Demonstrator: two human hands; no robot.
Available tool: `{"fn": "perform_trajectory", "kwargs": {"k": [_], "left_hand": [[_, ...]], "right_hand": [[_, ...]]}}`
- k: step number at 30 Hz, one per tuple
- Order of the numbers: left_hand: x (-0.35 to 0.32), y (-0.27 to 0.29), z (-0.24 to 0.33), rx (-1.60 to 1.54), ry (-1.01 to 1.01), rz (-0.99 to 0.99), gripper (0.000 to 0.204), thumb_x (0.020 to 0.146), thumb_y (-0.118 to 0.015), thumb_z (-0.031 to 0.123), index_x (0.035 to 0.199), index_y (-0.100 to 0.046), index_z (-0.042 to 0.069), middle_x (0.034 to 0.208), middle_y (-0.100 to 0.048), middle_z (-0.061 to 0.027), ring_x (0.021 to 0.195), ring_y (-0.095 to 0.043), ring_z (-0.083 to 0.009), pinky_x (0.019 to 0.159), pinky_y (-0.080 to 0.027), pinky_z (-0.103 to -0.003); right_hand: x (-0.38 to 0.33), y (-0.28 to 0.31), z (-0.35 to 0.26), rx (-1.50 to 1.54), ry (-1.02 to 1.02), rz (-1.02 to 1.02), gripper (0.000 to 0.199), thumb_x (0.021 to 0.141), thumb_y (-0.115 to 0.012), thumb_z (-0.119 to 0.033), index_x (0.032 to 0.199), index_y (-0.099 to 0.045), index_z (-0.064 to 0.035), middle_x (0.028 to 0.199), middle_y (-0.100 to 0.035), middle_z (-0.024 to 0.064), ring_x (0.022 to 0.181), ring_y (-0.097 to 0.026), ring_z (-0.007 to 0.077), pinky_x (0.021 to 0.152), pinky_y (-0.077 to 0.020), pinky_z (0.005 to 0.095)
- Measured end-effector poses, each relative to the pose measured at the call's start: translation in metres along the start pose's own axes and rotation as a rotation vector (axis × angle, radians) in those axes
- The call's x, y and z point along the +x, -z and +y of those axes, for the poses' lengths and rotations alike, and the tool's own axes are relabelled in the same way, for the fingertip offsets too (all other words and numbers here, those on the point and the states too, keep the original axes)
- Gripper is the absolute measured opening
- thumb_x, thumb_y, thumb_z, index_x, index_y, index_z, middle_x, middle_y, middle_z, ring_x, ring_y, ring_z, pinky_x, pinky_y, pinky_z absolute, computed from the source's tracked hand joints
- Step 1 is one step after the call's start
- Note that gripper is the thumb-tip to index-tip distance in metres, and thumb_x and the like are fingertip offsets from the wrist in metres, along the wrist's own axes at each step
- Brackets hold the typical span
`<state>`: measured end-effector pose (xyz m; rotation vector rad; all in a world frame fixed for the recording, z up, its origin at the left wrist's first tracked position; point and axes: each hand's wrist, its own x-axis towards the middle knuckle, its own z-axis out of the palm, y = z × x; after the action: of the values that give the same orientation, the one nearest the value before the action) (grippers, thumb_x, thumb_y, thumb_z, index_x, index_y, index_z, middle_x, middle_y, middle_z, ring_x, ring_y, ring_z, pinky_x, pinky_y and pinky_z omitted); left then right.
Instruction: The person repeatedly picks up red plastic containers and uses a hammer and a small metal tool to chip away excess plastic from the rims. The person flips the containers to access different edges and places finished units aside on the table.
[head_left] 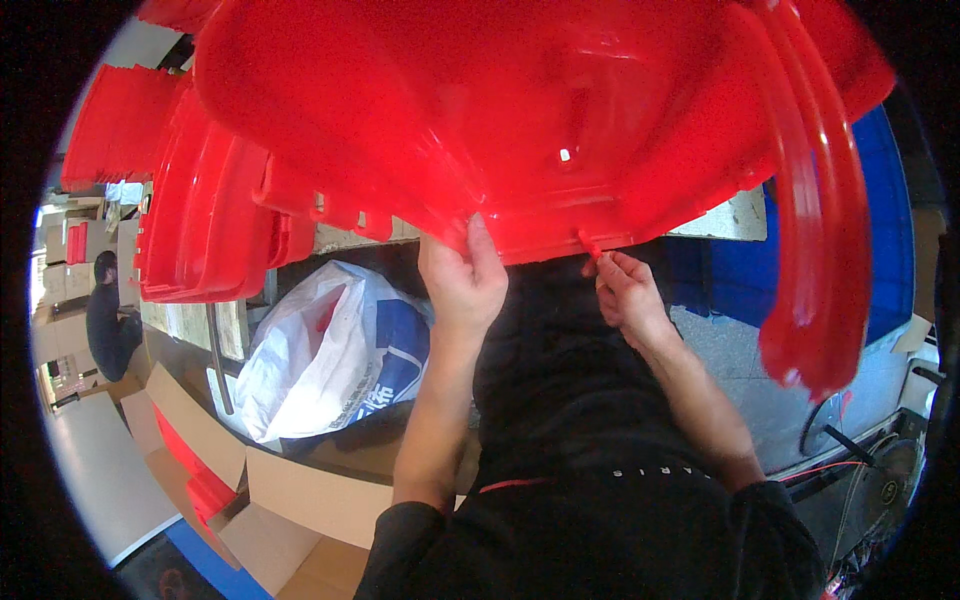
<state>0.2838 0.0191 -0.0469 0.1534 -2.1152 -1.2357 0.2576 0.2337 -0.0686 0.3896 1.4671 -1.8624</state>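
A large, glossy red plastic molding [520, 110], shaped like a shallow shell, fills the upper part of the view. My left hand [465, 275] grips its near edge, thumb on top and fingers hidden beneath. To the right along that same edge, my right hand [632, 292] is closed in a pinch on a small, thin red piece [588, 243]. The piece touches the molding's rim; whether it is a separate part or a strip of the rim I cannot tell. A long, curved red plastic part [820, 220] hangs at the molding's right side.
Stacked red plastic parts [200, 200] stand at the left on a worn table. Below them are a white and blue plastic sack [325, 350] and open cardboard boxes [310, 495]. A blue bin [865, 220] stands at right, above a black wheel [885, 490]. A person [110, 315] is far left.
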Motion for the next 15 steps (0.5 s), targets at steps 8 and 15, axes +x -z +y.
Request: {"fn": "perform_trajectory", "kwargs": {"k": [8, 15], "left_hand": [[-0.078, -0.015, 0.054, -0.487, 1.11, -0.191, 0.033, 0.099, -0.063, 0.028, 0.122, -0.062, 0.004, 0.103, -0.067, -0.0045, 0.091, -0.062, -0.014, 0.08, -0.049, -0.029], [-0.071, -0.102, -0.016, -0.975, 1.263, -0.2, 0.038, 0.098, -0.063, 0.035, 0.118, -0.061, 0.003, 0.112, -0.067, -0.0116, 0.104, -0.063, -0.0244, 0.094, -0.048, -0.039]], "right_hand": [[-0.003, -0.004, 0.008, 0.021, 0.053, 0.042, 0.027, 0.104, -0.051, -0.028, 0.094, -0.061, -0.0044, 0.06, -0.042, -0.006, 0.047, -0.035, 0.0048, 0.043, -0.0259, 0.0241], [0.007, -0.008, 0.011, -0.229, 0.183, 0.049, 0.03, 0.102, -0.049, -0.024, 0.088, -0.062, -0.0007, 0.063, -0.056, 0.0026, 0.05, -0.05, 0.0118, 0.046, -0.0372, 0.0313]]}}
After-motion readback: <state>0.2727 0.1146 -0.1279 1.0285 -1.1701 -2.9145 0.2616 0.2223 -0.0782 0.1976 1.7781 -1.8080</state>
